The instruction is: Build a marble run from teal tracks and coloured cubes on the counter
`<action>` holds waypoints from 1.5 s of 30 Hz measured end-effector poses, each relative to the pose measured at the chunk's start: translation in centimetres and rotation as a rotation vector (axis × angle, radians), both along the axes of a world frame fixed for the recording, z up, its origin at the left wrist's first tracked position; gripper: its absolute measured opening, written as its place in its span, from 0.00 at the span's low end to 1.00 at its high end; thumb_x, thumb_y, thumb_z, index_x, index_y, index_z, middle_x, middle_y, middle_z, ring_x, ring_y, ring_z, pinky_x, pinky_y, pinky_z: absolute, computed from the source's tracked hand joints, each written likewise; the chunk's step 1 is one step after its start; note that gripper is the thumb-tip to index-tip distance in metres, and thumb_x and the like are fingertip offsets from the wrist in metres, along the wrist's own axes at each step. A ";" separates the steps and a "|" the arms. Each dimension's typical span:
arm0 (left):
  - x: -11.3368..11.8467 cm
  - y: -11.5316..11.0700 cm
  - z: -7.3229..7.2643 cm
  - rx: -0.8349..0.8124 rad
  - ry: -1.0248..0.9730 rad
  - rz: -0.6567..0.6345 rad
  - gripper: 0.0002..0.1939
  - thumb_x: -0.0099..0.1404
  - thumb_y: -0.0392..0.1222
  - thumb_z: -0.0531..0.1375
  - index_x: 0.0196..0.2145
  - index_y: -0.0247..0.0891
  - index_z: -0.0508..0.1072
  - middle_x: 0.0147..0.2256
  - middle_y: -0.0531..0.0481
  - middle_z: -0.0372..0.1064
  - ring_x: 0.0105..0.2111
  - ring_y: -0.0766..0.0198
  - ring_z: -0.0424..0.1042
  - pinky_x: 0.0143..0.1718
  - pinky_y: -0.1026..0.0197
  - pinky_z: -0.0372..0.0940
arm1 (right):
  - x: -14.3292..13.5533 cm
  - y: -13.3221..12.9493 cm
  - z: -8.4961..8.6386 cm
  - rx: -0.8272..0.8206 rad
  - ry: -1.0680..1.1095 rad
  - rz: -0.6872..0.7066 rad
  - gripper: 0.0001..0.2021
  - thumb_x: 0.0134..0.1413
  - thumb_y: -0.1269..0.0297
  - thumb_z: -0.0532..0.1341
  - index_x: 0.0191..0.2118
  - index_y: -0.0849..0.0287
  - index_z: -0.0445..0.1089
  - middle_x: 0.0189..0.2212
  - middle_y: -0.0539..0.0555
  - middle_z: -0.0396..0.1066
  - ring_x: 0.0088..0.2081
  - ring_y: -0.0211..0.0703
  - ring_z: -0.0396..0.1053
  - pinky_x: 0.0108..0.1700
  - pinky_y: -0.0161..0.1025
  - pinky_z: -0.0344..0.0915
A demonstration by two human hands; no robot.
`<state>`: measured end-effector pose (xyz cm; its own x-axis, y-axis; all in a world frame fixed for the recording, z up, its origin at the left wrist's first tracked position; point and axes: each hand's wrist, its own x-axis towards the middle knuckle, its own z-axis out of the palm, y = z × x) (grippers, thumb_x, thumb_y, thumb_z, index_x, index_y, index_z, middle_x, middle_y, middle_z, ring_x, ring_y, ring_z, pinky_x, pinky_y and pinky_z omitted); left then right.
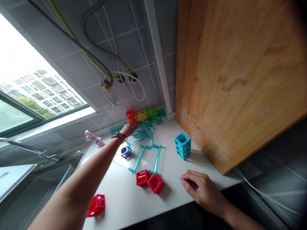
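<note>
The left hand (pixel 129 128) is stretched across the white countertop (pixel 120 198) to its far side, its fingers close beside a red openwork block (pixel 130 116); whether they are clenched on it or merely laid near it cannot be told, as the fingertips are small and partly hidden. That block is placed at the foot of the tiled wall (pixel 90 91), in a row with a yellow openwork block (pixel 141 116) and a green openwork block (pixel 152 112).

Transparent teal-edged pieces (pixel 158 159) are spread over the middle of the countertop. A dark blue openwork cube (pixel 126 151) is seen beside the left forearm (pixel 79 188) — by which another red block (pixel 98 204) is partly covered. Two red cubes (pixel 143 178) are set together at the near end of the teal-edged pieces.

The right hand (pixel 203 190) is held by the near edge, its fingers released and loosely curled. A turquoise block tower (pixel 183 147) is stood upright beyond it. The right side is closed off by a large wooden panel (pixel 240 70) — near the tower — while cables (pixel 96 63) are hung above the row.
</note>
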<state>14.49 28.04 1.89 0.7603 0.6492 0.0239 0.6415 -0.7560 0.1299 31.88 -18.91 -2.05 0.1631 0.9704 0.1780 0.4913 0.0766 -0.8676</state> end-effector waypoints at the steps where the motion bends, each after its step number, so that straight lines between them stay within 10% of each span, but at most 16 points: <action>1: -0.2 0.0 0.1 0.008 -0.005 0.005 0.18 0.74 0.47 0.62 0.57 0.37 0.72 0.55 0.42 0.71 0.50 0.54 0.75 0.50 0.46 0.73 | 0.0 0.0 0.0 0.000 -0.004 0.000 0.10 0.71 0.64 0.56 0.37 0.56 0.72 0.31 0.52 0.72 0.34 0.44 0.72 0.39 0.40 0.65; 11: -3.0 0.1 1.5 -0.047 0.076 -0.067 0.18 0.73 0.47 0.62 0.56 0.37 0.73 0.54 0.42 0.72 0.48 0.55 0.76 0.49 0.47 0.74 | -0.2 0.1 -0.3 0.013 -0.041 -0.003 0.10 0.70 0.65 0.56 0.37 0.56 0.72 0.32 0.52 0.72 0.34 0.44 0.72 0.39 0.40 0.65; 27: 1.0 -2.1 0.8 0.165 0.037 0.073 0.19 0.73 0.47 0.62 0.57 0.39 0.72 0.58 0.41 0.69 0.52 0.53 0.74 0.52 0.46 0.73 | -0.4 0.0 -0.6 0.041 -0.110 -0.016 0.09 0.70 0.67 0.56 0.38 0.56 0.72 0.31 0.53 0.73 0.33 0.44 0.72 0.38 0.39 0.67; 45: -0.2 -1.8 0.9 0.194 0.087 0.114 0.20 0.73 0.47 0.62 0.59 0.38 0.71 0.56 0.41 0.70 0.51 0.53 0.74 0.50 0.46 0.73 | -0.5 0.1 -0.7 0.045 -0.134 -0.001 0.10 0.70 0.67 0.54 0.38 0.57 0.71 0.31 0.53 0.71 0.34 0.44 0.70 0.39 0.40 0.64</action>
<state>14.30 26.24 2.76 0.6870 0.7205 0.0946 0.7265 -0.6835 -0.0704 31.41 -18.85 -2.74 0.1361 0.9608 0.2415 0.6031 0.1131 -0.7896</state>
